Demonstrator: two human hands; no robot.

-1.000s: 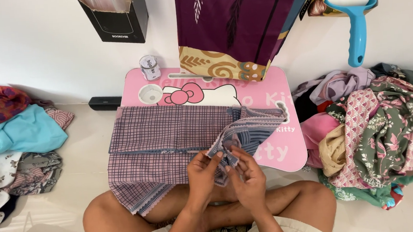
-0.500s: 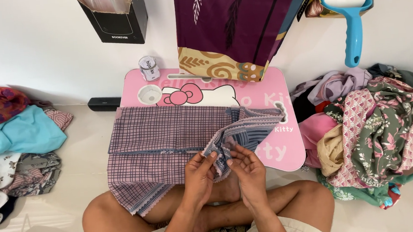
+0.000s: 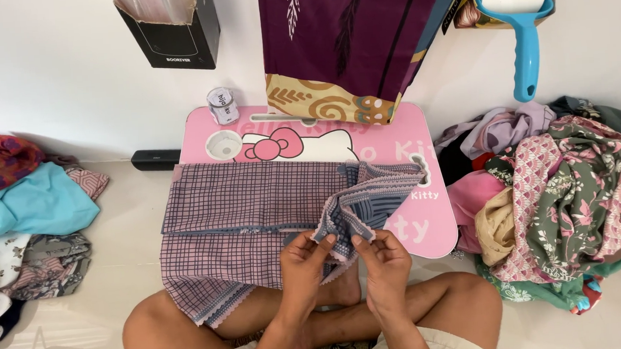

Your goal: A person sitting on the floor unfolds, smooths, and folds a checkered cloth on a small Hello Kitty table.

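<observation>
Two hands meet at one small point of cloth: your left hand (image 3: 303, 259) and right hand (image 3: 383, 258) both pinch the scalloped corner of the checked mauve cloth (image 3: 255, 215), thumbs on top, fingers curled beneath, held up just above your crossed legs. The rest of the cloth lies spread across the pink worktop (image 3: 430, 224), its near edge spilling off onto your left knee.

The risk I see is in that narrow grip. With so little fabric between your fingertips, a tug could slip the corner free, and the folded part near the worktop's right side would likely fall out of line. Pulling toward yourself may also drag the whole cloth off the worktop, since much of it already hangs over the edge.

Mind the small clear jar (image 3: 222, 105) standing at the back of the worktop beside the round cup hole (image 3: 224, 144); it sits apart from the cloth, yet a sliding cloth or a nudged worktop could tip it. The heap of clothes (image 3: 559, 193) on the floor at your right lies close enough to snag a loose end
</observation>
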